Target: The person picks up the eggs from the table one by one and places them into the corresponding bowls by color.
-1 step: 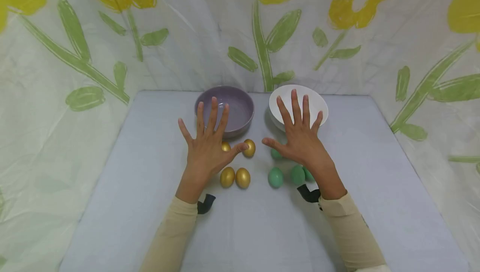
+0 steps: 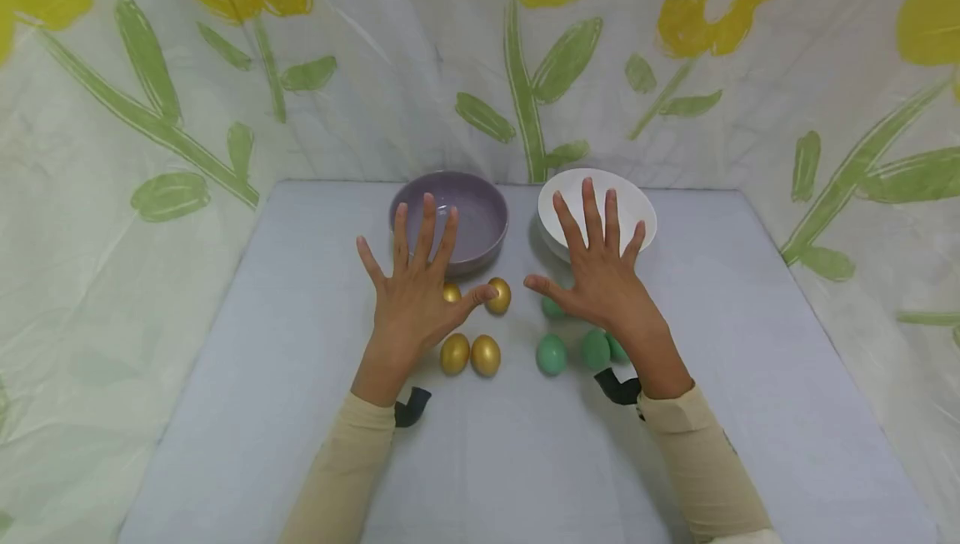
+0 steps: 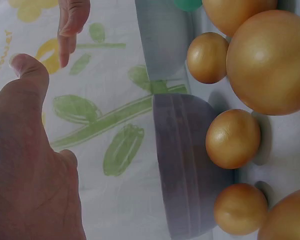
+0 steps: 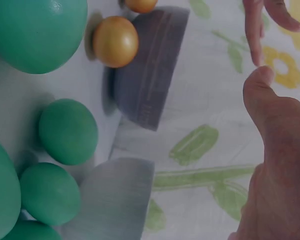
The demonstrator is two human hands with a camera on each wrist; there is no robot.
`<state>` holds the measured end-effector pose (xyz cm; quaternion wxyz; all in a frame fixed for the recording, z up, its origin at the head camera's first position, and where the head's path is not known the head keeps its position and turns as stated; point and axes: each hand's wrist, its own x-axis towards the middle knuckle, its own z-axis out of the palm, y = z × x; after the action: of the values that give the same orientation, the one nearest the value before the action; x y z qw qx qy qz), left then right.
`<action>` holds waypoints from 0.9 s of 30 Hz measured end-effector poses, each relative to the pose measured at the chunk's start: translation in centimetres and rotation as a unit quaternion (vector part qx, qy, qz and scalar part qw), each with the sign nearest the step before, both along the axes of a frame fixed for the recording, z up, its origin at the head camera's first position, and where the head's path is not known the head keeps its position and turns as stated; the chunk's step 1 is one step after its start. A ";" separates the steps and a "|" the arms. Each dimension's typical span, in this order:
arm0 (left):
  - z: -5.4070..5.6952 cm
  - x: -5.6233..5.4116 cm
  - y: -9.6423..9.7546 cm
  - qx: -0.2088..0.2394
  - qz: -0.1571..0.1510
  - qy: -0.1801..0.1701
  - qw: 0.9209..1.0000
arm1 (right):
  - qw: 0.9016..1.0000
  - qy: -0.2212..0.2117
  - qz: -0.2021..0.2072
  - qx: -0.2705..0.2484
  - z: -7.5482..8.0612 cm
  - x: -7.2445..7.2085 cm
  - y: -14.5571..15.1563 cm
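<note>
Both hands hover over the table, palms down with fingers straight and spread, and neither holds anything. My left hand (image 2: 412, 298) overlaps the purple bowl (image 2: 483, 223) and partly hides the gold eggs (image 2: 486, 356). Its thumb tip lines up with one gold egg (image 2: 501, 298) in the head view. My right hand (image 2: 606, 281) overlaps the white bowl (image 2: 632, 201) and covers part of the green eggs (image 2: 552, 355). Several gold eggs (image 3: 233, 139) show in the left wrist view, beside the purple bowl's wall (image 3: 185, 170). In the right wrist view, several green eggs (image 4: 68, 131) lie near the white bowl (image 4: 115, 200).
A pale cloth covers the table (image 2: 300, 277). Behind it hangs a white curtain (image 2: 360, 111) with painted yellow flowers and green leaves. The two bowls stand side by side at the far edge. A dark curved mount (image 2: 412, 408) juts from the left wrist, another (image 2: 618, 388) from the right.
</note>
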<state>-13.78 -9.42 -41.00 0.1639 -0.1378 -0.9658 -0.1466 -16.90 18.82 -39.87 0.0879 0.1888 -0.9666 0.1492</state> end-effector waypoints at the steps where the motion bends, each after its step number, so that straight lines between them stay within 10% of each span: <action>1: 0.0 0.0 0.0 0.000 0.000 -0.003 1.000 | 1.000 -0.002 0.001 0.000 0.0 0.0 0.0; 10: -0.1 -0.1 -0.5 -0.022 -0.002 0.000 1.000 | 1.000 -0.008 0.017 -0.010 -0.1 0.4 0.1; 16: 0.8 -1.9 -2.4 0.063 -0.062 -0.028 0.996 | 0.996 -0.019 0.067 -0.055 -0.6 0.7 -0.6; 27: 1.7 -9.2 -7.6 0.299 -0.141 -0.066 0.941 | 0.973 -0.142 0.133 -0.123 -3.5 0.6 -2.5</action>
<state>-22.94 -16.99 -39.31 0.1114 -0.2072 -0.8565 -0.4594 -16.34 16.35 -43.40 -0.0488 0.2805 -0.9095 0.3028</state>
